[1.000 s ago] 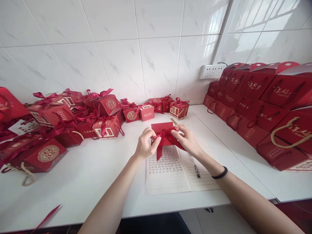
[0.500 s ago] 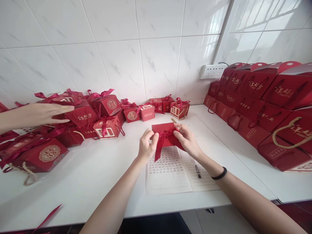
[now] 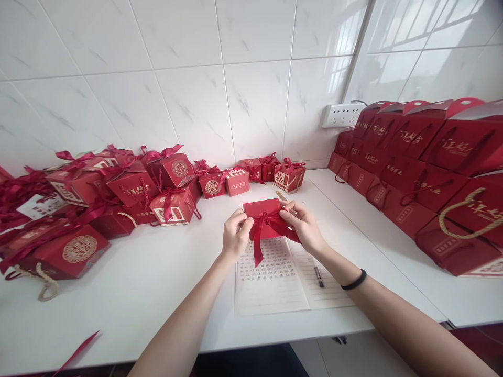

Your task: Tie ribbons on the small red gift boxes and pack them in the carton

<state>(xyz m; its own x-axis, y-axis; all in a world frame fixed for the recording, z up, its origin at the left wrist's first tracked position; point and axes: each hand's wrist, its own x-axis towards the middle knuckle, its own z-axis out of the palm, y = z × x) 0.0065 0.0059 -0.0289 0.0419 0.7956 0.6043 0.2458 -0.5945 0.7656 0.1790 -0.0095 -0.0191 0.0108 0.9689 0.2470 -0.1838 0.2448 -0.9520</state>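
Note:
Between my hands is a small red gift box [image 3: 261, 207], held above an open notebook [image 3: 271, 298] with handwriting on its left page. A dark red ribbon [image 3: 258, 246] is tied in a bow across the box's front, its tails hanging down. My left hand [image 3: 236, 233] pinches the bow's left loop, thumb and fingers pressed together. On the other side, my right hand [image 3: 301, 222], with a black band on the wrist, pinches the bow's right loop close to the box edge. The box's underside is hidden from me.
Finished red boxes with bows [image 3: 133, 186] are heaped at the left. More red boxes with rope handles [image 3: 424, 167] stand stacked at the right. A pen [image 3: 318, 275] lies on the notebook. A power strip [image 3: 342, 114] is on the tiled wall, and a loose ribbon [image 3: 78, 351] lies front left.
Another person's hand, over the left heap before, is out of view now. My hands keep hold of the bow; its left loop shows more, and one tail has swung slightly right.

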